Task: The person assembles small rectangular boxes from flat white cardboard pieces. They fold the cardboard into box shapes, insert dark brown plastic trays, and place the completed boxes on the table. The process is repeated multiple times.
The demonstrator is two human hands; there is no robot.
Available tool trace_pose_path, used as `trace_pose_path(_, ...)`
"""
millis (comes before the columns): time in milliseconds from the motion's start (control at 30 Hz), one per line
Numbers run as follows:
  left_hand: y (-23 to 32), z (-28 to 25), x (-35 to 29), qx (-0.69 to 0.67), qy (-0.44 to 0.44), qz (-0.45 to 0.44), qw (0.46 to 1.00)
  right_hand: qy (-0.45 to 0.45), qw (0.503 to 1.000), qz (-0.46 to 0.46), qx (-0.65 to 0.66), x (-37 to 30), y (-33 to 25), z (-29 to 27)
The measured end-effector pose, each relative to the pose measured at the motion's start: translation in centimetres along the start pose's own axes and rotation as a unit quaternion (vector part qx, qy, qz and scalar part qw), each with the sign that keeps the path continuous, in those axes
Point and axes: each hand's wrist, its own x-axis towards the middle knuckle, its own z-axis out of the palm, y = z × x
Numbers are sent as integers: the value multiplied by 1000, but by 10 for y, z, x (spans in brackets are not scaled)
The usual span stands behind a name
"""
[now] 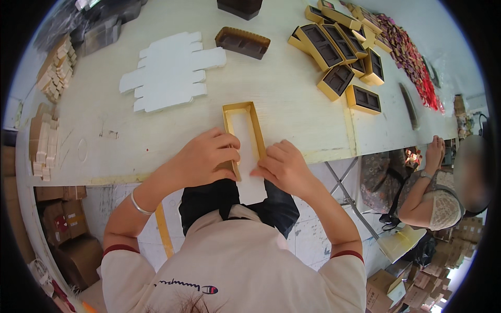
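Note:
A partly folded gold cardboard box [256, 130] lies at the table's front edge, its far end and long sides standing up around a pale inside. Its near end still lies flat as a white flap [251, 190] that hangs past the edge above my lap. My left hand [213, 155] has its fingers curled over the left wall and pinches it near the front. On the opposite side my right hand [284, 166] grips the right wall close to the near corner, thumb pointing inward. Both hands are closed on the cardboard.
Flat white box blanks [167, 73] lie at the far left. Beyond are dark brown plastic trays [243, 43]. Several gold boxes with dark inserts [336, 81] are piled right, near small red packets [404, 47]. Folded card stacks [44, 141] stand left. Another person [433, 193] sits at right.

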Motion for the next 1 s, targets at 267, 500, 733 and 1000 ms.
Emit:
trace_pose_path(267,11,5,-2,18,38,-63,997,7,990,46,131,17,-10,-4)
trace_pose_path(500,21,7,1,10,1,-75,997,7,989,69,133,13,-9,8)
trace_pose_path(733,14,20,0,-48,64,-106,991,20,1000,6,-13,-3,-22,11)
trace_pose_path(1000,20,15,0,-134,68,-150,977,139,990,-25,22,-7,-19,23)
